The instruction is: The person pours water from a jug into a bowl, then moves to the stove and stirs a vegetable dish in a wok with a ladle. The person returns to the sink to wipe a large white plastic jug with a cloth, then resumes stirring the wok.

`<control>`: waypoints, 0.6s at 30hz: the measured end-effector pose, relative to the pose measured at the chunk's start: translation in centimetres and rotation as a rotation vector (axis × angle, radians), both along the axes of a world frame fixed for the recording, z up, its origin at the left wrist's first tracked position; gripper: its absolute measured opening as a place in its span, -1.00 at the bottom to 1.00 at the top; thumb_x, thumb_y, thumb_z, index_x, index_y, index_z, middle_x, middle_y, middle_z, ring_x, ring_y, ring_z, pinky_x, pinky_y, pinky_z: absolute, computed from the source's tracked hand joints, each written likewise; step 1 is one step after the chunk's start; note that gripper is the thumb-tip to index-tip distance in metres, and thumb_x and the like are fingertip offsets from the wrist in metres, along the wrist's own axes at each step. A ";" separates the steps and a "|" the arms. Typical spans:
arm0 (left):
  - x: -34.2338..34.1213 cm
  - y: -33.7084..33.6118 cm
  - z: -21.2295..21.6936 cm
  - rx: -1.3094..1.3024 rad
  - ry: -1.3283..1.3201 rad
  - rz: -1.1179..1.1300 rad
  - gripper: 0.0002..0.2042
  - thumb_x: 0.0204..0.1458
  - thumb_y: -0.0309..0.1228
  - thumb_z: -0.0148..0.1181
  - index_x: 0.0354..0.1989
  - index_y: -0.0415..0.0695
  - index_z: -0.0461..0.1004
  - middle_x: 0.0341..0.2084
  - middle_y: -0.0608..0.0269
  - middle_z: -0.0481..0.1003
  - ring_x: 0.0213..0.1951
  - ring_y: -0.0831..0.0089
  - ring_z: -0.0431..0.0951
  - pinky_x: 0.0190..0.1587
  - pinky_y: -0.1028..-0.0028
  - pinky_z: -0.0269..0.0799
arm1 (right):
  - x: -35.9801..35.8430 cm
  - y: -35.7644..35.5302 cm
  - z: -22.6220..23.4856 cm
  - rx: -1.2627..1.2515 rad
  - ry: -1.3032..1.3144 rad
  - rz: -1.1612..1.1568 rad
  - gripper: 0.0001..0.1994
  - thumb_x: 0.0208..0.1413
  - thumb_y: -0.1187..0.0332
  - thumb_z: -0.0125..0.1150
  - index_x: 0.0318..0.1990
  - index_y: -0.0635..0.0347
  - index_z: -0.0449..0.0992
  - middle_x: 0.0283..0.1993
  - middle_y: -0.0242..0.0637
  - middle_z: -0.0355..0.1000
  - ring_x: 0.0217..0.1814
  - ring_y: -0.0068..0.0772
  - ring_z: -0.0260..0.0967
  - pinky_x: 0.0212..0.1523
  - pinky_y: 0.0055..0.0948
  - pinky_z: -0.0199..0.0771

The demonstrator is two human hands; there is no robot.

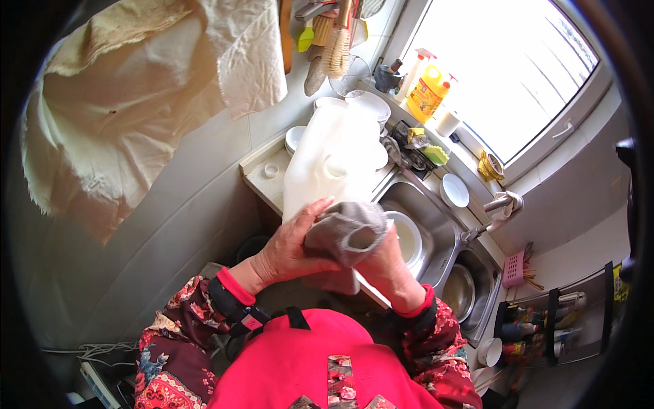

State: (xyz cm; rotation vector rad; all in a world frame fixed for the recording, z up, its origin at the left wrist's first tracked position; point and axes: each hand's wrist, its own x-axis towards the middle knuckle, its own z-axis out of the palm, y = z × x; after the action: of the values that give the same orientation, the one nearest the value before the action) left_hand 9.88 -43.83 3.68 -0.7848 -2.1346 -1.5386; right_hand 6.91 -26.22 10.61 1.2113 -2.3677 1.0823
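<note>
Left hand (289, 240) grips grey cloth (340, 228) at white jug's (323, 153) near end, by worktop (257, 167) edge; right hand's (392, 269) grip hidden, can't tell. Likely step: wiping jug; next move calls for steadying it.

Left hand (291, 244) partly curled near a half-hidden right hand (390, 264)

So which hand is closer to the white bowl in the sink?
Right. In this view, the right hand is just beside the white bowl; the left hand is farther left, across the grey cloth.
</note>
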 end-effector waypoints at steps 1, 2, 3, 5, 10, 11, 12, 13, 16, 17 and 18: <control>0.1 -0.2 -1.1 0.090 -0.198 -0.108 -0.35 -0.07 -0.42 0.38 0.23 -0.22 0.24 0.09 0.10 0.42 0.09 0.35 0.44 0.15 0.39 0.32 | 0.9 -0.5 0.7 -0.034 -0.186 0.034 -0.78 -0.08 0.48 0.31 -0.22 0.20 0.55 -0.24 -0.19 0.50 -0.23 -0.17 0.46 -0.20 -0.32 0.45; -0.1 -0.7 -2.2 0.059 -0.162 -0.162 -0.39 -0.05 -0.41 0.35 0.21 -0.22 0.27 0.03 0.01 0.45 0.07 0.28 0.48 0.12 0.38 0.35 | 0.7 -1.1 0.3 0.014 -0.242 0.057 -0.76 -0.09 0.48 0.33 -0.20 0.22 0.54 -0.26 -0.18 0.51 -0.26 -0.19 0.47 -0.22 -0.33 0.46; -0.3 -1.3 -3.1 0.027 -0.126 -0.215 -0.42 -0.04 -0.41 0.32 0.20 -0.23 0.29 -0.02 -0.07 0.48 0.05 0.20 0.52 0.09 0.38 0.38 | 0.4 -1.6 -0.1 0.062 -0.298 0.081 -0.74 -0.10 0.49 0.34 -0.19 0.23 0.54 -0.27 -0.18 0.51 -0.28 -0.22 0.48 -0.23 -0.34 0.47; 0.2 -2.5 -3.6 0.122 -0.327 -0.082 -0.53 -0.01 -0.49 0.22 0.14 -0.23 0.36 -0.05 -0.07 0.50 0.04 0.28 0.52 0.07 0.39 0.40 | -0.2 -1.6 0.3 0.061 -0.298 0.103 -0.77 -0.11 0.48 0.29 -0.22 0.18 0.54 -0.36 -0.12 0.49 -0.30 -0.07 0.51 -0.31 -0.27 0.51; -1.8 -6.9 -8.4 0.622 -0.474 0.384 -0.52 0.04 -0.60 0.00 0.21 -0.18 0.29 -0.06 0.18 0.48 -0.01 0.40 0.45 0.09 0.43 0.35 | -4.2 -1.2 0.8 0.022 0.173 -0.225 -0.78 0.08 0.37 0.26 -0.11 0.19 0.50 -0.13 -0.16 0.49 -0.36 -0.25 0.49 -0.36 -0.37 0.49; -2.4 -8.1 -9.1 0.703 -0.446 0.431 -0.51 0.06 -0.58 0.02 0.24 -0.16 0.26 -0.02 0.23 0.44 0.02 0.42 0.41 0.12 0.43 0.32 | -4.8 -1.9 1.1 0.010 0.272 -0.255 -0.73 0.10 0.34 0.26 -0.06 0.17 0.48 -0.02 -0.14 0.47 -0.29 -0.21 0.51 -0.33 -0.35 0.50; -1.9 -7.5 -6.1 0.720 -0.480 0.422 -0.50 0.12 -0.51 0.04 0.28 -0.13 0.21 0.03 0.22 0.39 0.09 0.46 0.34 0.16 0.44 0.26 | -5.7 -1.9 0.8 0.031 0.294 -0.251 -0.64 0.13 0.29 0.24 0.08 0.14 0.43 0.16 -0.06 0.36 -0.01 -0.04 0.45 -0.12 -0.24 0.49; -2.8 -6.9 -5.7 0.728 -0.426 0.415 -0.50 0.13 -0.49 0.04 0.29 -0.13 0.20 0.02 0.23 0.39 0.08 0.47 0.34 0.16 0.44 0.27 | -6.6 -2.1 0.6 0.067 0.274 -0.242 -0.55 0.17 0.21 0.19 0.18 0.14 0.37 0.29 0.04 0.23 0.25 0.14 0.24 0.14 -0.10 0.34; -4.3 -4.9 -1.8 0.719 -0.412 0.281 -0.43 0.15 -0.44 0.06 0.36 -0.12 0.10 0.04 0.23 0.37 0.08 0.48 0.34 0.15 0.47 0.28 | -8.9 -2.8 -1.4 0.136 0.209 -0.255 -0.49 0.25 0.13 0.06 0.26 0.24 0.28 0.39 0.23 0.02 0.41 0.25 -0.01 0.34 -0.04 0.07; -4.7 -5.0 -0.6 0.530 -0.560 0.137 -0.40 0.15 -0.44 0.08 0.38 -0.09 0.07 0.09 0.20 0.34 0.12 0.49 0.32 0.18 0.47 0.24 | -8.3 -3.3 -1.4 0.028 0.170 -0.219 -0.54 0.25 0.20 0.04 0.23 0.26 0.31 0.38 0.25 0.02 0.43 0.25 -0.03 0.35 -0.03 0.06; -4.8 -4.2 -1.3 0.366 -0.333 0.073 -0.38 0.14 -0.42 0.11 0.39 -0.08 0.05 0.21 0.05 0.24 0.23 0.32 0.26 0.26 0.41 0.16 | -8.3 -3.5 -1.9 -0.028 0.178 -0.209 -0.56 0.25 0.24 0.03 0.21 0.27 0.32 0.38 0.25 0.03 0.43 0.26 -0.02 0.34 -0.04 0.07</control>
State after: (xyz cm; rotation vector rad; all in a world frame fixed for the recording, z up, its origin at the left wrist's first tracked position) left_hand 5.08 -48.01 2.41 -0.3414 -1.9745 -2.0540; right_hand -1.42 -29.70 8.66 0.9801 -2.2746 0.8982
